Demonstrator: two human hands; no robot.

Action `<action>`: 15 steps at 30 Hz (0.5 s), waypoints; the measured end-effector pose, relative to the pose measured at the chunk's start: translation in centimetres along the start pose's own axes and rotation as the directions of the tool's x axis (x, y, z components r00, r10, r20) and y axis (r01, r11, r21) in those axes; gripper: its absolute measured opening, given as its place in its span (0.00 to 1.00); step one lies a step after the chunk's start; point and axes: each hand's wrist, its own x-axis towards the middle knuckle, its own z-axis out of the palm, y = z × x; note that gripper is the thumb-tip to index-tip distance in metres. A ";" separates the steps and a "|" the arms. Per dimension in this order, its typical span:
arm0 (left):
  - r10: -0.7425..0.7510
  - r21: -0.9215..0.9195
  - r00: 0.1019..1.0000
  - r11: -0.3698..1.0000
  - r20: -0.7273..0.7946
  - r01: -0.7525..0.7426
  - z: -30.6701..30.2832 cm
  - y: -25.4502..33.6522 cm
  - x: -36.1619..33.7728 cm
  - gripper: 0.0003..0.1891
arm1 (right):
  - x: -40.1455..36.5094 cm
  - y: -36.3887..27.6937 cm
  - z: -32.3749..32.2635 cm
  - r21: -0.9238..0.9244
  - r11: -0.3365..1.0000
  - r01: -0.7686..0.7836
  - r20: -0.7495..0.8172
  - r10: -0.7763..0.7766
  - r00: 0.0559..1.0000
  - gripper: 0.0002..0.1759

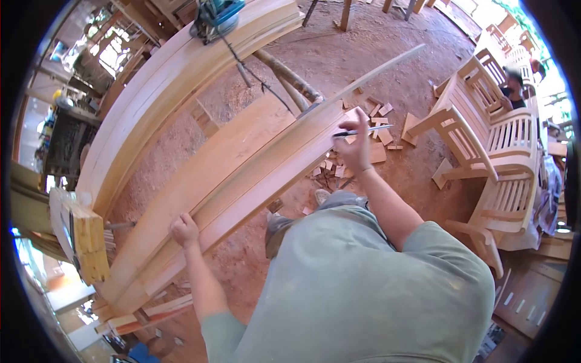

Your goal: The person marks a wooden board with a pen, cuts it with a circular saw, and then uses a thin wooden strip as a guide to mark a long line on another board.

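My right hand [356,145] is closed around a slim dark pen [346,132] with a pale end, over the far right end of a long wooden board [284,166]. A long, thin wooden strip [387,71] lies along the boards and sticks out past their far end. Lower down, my left hand [183,230] is curled into a fist on this strip, its fingertips hidden. Beside the strip lies a wider plank [230,142]. Both hands are well apart along the wood.
Thick curved timbers [145,100] stand at left, with a teal power tool [221,21] and its cord on top. Wood offcuts [378,130] litter the dirt floor. Slatted wooden benches [478,115] line the right, near another person [514,88]. A yellowish block [91,245] sits at lower left.
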 end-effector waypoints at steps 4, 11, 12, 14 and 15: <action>0.000 -0.005 1.000 1.000 -0.012 0.000 0.2 -0.5 0.1 0.21 | 4.9 4.7 -3.1 0.086 0.953 -0.289 -0.232 0.301 0.925 0.23; -0.106 0.031 0.994 0.994 -0.015 0.106 1.2 -1.5 0.2 0.21 | 9.4 3.3 -3.1 0.404 0.849 -0.341 -0.085 0.406 0.910 0.18; -0.090 0.018 0.996 0.996 -0.017 0.091 1.2 -1.5 0.3 0.21 | 9.8 3.5 -3.0 0.367 0.867 -0.337 -0.067 0.386 0.920 0.17; -0.101 0.010 0.995 0.995 -0.018 0.102 1.1 -1.7 -0.3 0.21 | 10.0 3.8 -2.5 0.317 0.884 -0.345 -0.051 0.379 0.924 0.14; -0.074 0.024 0.996 0.997 -0.047 0.075 1.1 -1.6 -0.2 0.21 | 9.8 2.9 -2.7 0.083 0.909 -0.408 0.022 0.407 0.913 0.15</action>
